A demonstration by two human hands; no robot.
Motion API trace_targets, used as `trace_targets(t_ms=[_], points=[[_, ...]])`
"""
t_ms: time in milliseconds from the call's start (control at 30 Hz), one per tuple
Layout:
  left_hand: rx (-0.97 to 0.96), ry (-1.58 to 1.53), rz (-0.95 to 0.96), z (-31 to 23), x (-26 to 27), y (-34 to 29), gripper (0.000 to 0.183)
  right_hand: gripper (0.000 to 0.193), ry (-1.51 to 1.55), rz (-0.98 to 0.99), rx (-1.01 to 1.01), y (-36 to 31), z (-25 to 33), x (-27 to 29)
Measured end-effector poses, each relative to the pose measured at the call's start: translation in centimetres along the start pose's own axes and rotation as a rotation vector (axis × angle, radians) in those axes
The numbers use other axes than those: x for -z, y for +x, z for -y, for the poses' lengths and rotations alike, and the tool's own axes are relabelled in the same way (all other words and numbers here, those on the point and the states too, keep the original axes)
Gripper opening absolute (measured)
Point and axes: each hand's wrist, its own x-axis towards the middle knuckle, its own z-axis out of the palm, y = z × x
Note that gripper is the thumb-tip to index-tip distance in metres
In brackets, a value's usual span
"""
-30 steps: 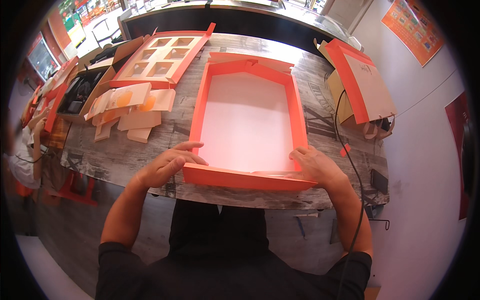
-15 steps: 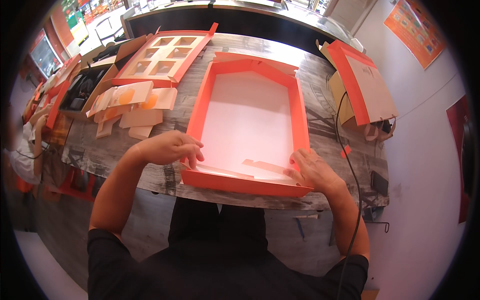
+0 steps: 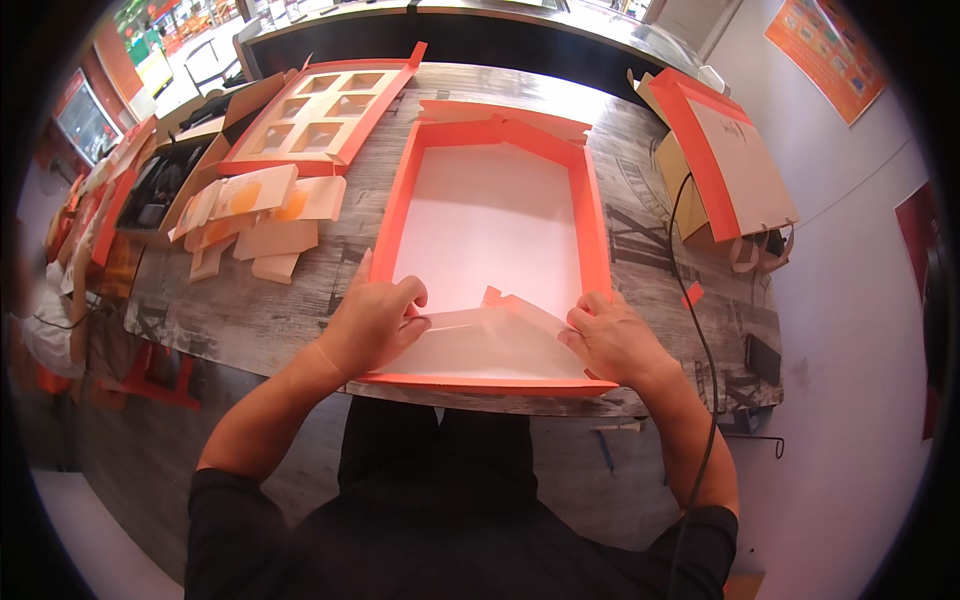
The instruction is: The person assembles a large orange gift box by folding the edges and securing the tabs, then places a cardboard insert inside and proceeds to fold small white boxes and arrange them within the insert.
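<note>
A large flat orange cardboard box (image 3: 597, 225) with a white inside lies open on the grey wooden table (image 3: 250, 320) in front of me. Its near flap (image 3: 490, 345) is folded inward and leans over the box floor. My left hand (image 3: 372, 325) pinches the flap's left end at the near left corner. My right hand (image 3: 612, 340) presses the flap's right end at the near right corner. Both hands touch the cardboard.
Several small folded card pieces (image 3: 262, 215) lie left of the box. An orange insert with square cut-outs (image 3: 325, 115) sits at the back left. A brown and orange lid (image 3: 735, 160) rests at the back right. A black cable (image 3: 690, 300) runs down the right side.
The near wall flap has been folded up and inward over the box floor. Both hands moved from the outer near edge to the flap's two ends.
</note>
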Motion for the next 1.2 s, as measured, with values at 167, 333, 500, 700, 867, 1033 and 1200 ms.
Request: trace_targets(t_ms=[167, 333, 500, 700, 867, 1033, 1200], points=[[-0.047, 0.004, -0.135, -0.3, -1.1, -0.5, 0.016, 0.029, -0.01, -0.01, 0.018, 0.0, 0.2, 0.0], [-0.057, 0.038, -0.21, -0.5, -1.9, -0.4, 0.015, 0.026, -0.018, -0.033, 0.034, 0.0, 0.5, 0.1], [-0.054, 0.011, -0.271, -0.7, -2.1, -0.3, 0.015, 0.025, -0.007, -0.055, 0.059, -0.2, 0.5, 0.2], [-0.132, 0.075, -0.236, -0.9, -1.9, -0.4, 0.01, 0.023, -0.017, -0.062, 0.064, -0.2, 0.7, 0.2], [-0.176, 0.175, -0.2, -0.9, -2.0, -0.4, 0.006, 0.022, -0.003, -0.07, 0.051, -0.1, 0.7, 0.1], [-0.186, 0.245, -0.168, -0.6, -1.8, -0.5, 0.015, 0.02, 0.027, -0.085, 0.033, -0.1, 0.5, -0.2], [-0.191, 0.311, -0.1, -0.3, -1.5, -0.5, 0.02, 0.021, 0.062, -0.101, 0.04, -0.2, 0.4, -0.2]])
